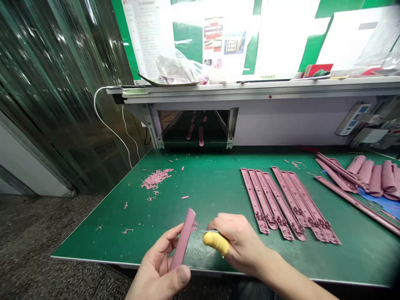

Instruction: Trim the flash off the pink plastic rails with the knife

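Near the table's front edge, my left hand (162, 266) grips a smooth pink plastic part (183, 239), long and narrow, tilted with its upper end away from me. A small ringed tab (194, 226) sticks out from its right side. Just to the right, my right hand (240, 241) is closed on a thin blade (208, 231), whose tip points left toward the tab, a small gap apart. A ribbed yellow cover (216, 242) sits on a digit of that hand. The blade's handle is hidden in my fingers.
Pink scraps (155, 179) lie in a heap on the green table (212, 187). Several long pink strips (254, 200) lie in rows at right, with curved pink pieces (375, 179) beyond. More parts lie on a conveyor belt (175, 133) under the shelf (250, 88).
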`<state>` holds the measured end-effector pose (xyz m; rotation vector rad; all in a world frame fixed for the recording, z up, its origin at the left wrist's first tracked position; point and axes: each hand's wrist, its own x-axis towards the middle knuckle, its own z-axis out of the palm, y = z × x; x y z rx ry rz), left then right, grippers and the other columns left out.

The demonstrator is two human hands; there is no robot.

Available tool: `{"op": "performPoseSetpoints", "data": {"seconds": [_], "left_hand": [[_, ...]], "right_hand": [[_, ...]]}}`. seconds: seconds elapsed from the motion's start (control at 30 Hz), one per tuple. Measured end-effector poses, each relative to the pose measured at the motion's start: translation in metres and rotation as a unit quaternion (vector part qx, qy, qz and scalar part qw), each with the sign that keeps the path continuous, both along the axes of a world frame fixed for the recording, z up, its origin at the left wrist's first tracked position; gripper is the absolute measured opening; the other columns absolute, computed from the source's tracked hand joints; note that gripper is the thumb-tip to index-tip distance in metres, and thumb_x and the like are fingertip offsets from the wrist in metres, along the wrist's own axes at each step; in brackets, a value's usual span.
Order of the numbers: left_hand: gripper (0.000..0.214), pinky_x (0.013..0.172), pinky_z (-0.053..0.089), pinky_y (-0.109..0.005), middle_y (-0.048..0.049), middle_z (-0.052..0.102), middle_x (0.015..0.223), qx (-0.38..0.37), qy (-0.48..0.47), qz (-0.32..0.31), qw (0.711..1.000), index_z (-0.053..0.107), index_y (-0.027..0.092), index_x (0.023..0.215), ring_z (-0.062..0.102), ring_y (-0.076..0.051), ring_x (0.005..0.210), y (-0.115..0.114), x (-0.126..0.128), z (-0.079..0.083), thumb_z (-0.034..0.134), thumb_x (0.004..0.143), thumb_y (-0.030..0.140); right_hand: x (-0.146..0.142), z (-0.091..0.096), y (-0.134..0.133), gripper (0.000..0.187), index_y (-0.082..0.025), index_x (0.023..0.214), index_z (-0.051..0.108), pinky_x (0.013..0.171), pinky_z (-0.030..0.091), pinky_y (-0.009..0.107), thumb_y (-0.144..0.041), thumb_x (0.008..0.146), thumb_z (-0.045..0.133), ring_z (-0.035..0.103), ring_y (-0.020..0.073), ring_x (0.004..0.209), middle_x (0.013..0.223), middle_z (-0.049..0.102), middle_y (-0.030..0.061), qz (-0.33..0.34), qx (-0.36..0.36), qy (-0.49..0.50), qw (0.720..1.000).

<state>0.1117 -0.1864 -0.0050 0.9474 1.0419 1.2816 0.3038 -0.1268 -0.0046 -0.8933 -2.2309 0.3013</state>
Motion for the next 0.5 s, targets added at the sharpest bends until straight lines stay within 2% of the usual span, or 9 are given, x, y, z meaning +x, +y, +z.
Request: {"op": "performPoseSetpoints", "data": {"seconds": [0.03, 0.1, 0.2, 0.33, 0.43, 0.5], "left_hand": [[0.054, 0.065, 0.054, -0.02, -0.0059, 0.071, 0.104, -0.007, -0.015, 0.001, 1.0, 0.07, 0.027, 0.11, 0.066, -0.014, 0.071, 0.0, 0.001, -0.002, 0.083, 0.059, 0.041], [0.046, 0.044, 0.046, -0.014, -0.0014, 0.069, 0.078, -0.047, -0.025, 0.008, 0.999, 0.068, 0.023, 0.11, 0.052, -0.005, 0.046, 0.0, 0.002, -0.007, 0.079, 0.068, 0.036], [0.048, 0.031, 0.038, -0.015, 0.0056, 0.055, 0.057, -0.121, -0.03, 0.029, 0.992, 0.059, 0.02, 0.117, 0.042, -0.005, 0.034, 0.0, 0.005, -0.014, 0.069, 0.076, 0.044], [0.066, 0.027, 0.032, -0.012, 0.0069, 0.059, 0.053, -0.159, -0.07, 0.034, 0.984, 0.048, 0.026, 0.128, 0.04, -0.004, 0.027, -0.005, 0.011, -0.023, 0.074, 0.071, 0.046], [0.055, 0.032, 0.036, -0.01, 0.0031, 0.065, 0.053, -0.168, -0.12, 0.03, 0.978, 0.062, 0.023, 0.116, 0.047, -0.003, 0.03, -0.008, 0.014, -0.024, 0.078, 0.067, 0.043], [0.041, 0.05, 0.049, -0.011, -0.0009, 0.073, 0.07, -0.158, -0.175, 0.038, 0.971, 0.072, 0.022, 0.102, 0.06, -0.005, 0.048, -0.008, 0.015, -0.021, 0.083, 0.064, 0.034]], "right_hand": [[0.0, -0.001, -0.002, 0.062, -0.016, 0.077, 0.062, 0.053, 0.033, 0.022, -0.062, 0.096, 0.025, 0.047, 0.0118, 0.055, 0.061, 0.054, -0.0001, -0.009, -0.03, 0.031, 0.999], [-0.002, -0.004, -0.003, 0.06, -0.017, 0.092, 0.063, 0.054, 0.035, 0.022, -0.067, 0.092, 0.03, 0.048, 0.0128, 0.056, 0.063, 0.053, -0.0013, -0.039, -0.066, 0.065, 0.995], [-0.007, -0.009, -0.003, 0.072, -0.016, 0.1, 0.063, 0.052, 0.036, 0.023, -0.078, 0.082, 0.03, 0.047, 0.0134, 0.054, 0.064, 0.054, -0.0015, -0.06, -0.07, 0.057, 0.994], [-0.017, -0.01, 0.0, 0.078, -0.014, 0.093, 0.064, 0.057, 0.039, 0.025, -0.081, 0.079, 0.026, 0.056, 0.0166, 0.062, 0.074, 0.063, 0.005, -0.055, -0.043, 0.006, 0.998], [-0.022, -0.008, 0.0, 0.066, -0.016, 0.081, 0.061, 0.054, 0.034, 0.024, -0.076, 0.082, 0.035, 0.054, 0.0161, 0.06, 0.069, 0.06, 0.0027, -0.07, -0.019, -0.068, 0.995], [-0.023, -0.007, 0.0, 0.057, -0.018, 0.073, 0.056, 0.05, 0.028, 0.025, -0.071, 0.085, 0.041, 0.049, 0.0139, 0.055, 0.065, 0.056, 0.0002, -0.08, 0.003, -0.109, 0.991]]}}
